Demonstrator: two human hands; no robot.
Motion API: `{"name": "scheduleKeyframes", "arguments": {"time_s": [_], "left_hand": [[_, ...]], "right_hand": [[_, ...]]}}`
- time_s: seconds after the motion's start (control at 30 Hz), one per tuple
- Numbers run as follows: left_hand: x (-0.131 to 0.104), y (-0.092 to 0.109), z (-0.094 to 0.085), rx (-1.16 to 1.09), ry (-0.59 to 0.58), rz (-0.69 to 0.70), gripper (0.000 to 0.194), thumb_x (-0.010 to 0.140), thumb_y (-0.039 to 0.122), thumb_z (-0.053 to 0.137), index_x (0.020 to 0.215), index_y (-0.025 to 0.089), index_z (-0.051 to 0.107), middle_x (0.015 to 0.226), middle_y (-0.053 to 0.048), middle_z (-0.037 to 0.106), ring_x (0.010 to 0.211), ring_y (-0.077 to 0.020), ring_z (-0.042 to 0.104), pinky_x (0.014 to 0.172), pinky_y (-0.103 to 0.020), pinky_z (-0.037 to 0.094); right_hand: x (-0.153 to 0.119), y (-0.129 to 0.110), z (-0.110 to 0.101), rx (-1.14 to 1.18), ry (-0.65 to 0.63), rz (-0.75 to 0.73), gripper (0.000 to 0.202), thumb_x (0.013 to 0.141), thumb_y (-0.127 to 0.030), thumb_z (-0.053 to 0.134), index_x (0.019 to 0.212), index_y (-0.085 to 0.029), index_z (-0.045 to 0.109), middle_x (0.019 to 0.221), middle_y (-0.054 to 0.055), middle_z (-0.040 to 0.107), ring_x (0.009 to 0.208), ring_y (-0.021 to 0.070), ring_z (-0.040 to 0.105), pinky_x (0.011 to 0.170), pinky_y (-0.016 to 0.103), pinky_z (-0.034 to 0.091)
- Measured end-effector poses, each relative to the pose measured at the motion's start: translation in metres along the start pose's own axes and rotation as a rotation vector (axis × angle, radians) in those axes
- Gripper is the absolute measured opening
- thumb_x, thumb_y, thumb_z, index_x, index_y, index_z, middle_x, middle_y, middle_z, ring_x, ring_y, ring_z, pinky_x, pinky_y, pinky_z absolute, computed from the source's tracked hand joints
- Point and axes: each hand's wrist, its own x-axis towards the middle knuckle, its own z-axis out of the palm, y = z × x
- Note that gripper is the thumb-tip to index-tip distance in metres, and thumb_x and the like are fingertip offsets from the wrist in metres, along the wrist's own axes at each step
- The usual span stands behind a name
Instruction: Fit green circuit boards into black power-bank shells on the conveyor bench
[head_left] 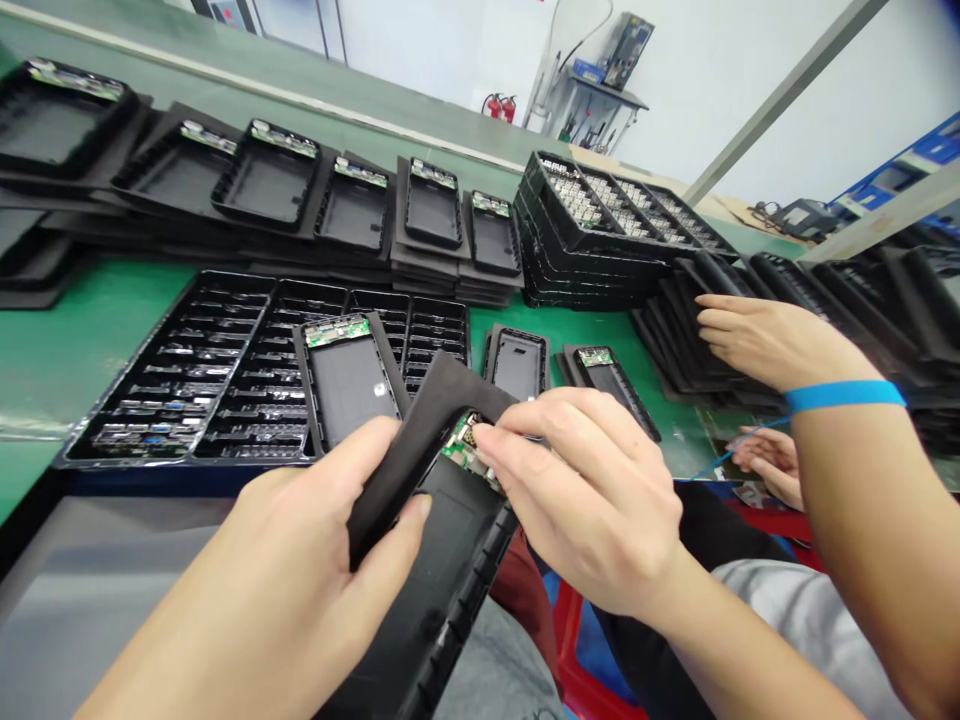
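My left hand (322,560) is closed around a black plastic case (457,545), tilted in front of me, with a dark foam sheet (420,440) along its far edge and side. A small green circuit board (459,448) sits at the far end of this case. My right hand (592,490) has its thumb and fingers pinched on the board; the fingertips hide part of it. Just beyond, another black case (349,375) with a green board leans on a black compartment tray (225,330).
Cases with boards (266,175) lie on stacked foam sheets along the back. Stacked trays (592,265) hold small parts. On the right, a co-worker's hand (765,335) with a blue wrist strap (846,396) reaches toward piled black cases (787,285). Two more cases (517,362) lie nearer.
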Motion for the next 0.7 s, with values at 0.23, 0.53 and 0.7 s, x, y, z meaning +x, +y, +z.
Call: {"name": "scheduleKeyframes", "arguments": {"time_s": [0.23,0.53,0.7], "left_hand": [[-0.007,-0.001,0.001,0.078,0.031,0.015,0.022,0.084,0.042,0.048,0.103,0.032,0.046,0.074,0.008,0.073,0.053,-0.0132,0.068,0.039,-0.015,0.044],[-0.001,0.008,-0.002,0.033,0.011,0.026,0.006,0.086,0.031,0.048,0.087,0.031,0.042,0.049,0.013,0.058,0.031,-0.0106,0.053,0.032,-0.017,0.034],[-0.004,0.013,0.000,-0.001,0.034,-0.012,0.009,0.087,0.027,0.045,0.082,0.030,0.039,0.044,0.014,0.053,0.034,-0.0118,0.057,0.030,-0.018,0.029]], "right_hand": [[-0.002,-0.001,0.002,0.040,0.012,0.033,0.013,0.081,-0.006,0.053,0.081,-0.012,0.064,0.078,0.006,0.068,0.070,0.0165,0.057,0.060,0.033,0.048],[0.003,-0.009,0.002,0.097,0.021,0.216,0.010,0.081,-0.013,0.058,0.076,-0.012,0.067,0.073,0.006,0.066,0.068,0.0160,0.057,0.063,0.032,0.049],[0.005,-0.016,0.007,0.125,0.117,0.343,0.012,0.080,-0.013,0.058,0.071,-0.016,0.066,0.069,0.003,0.066,0.067,0.0141,0.058,0.061,0.029,0.049]]}}
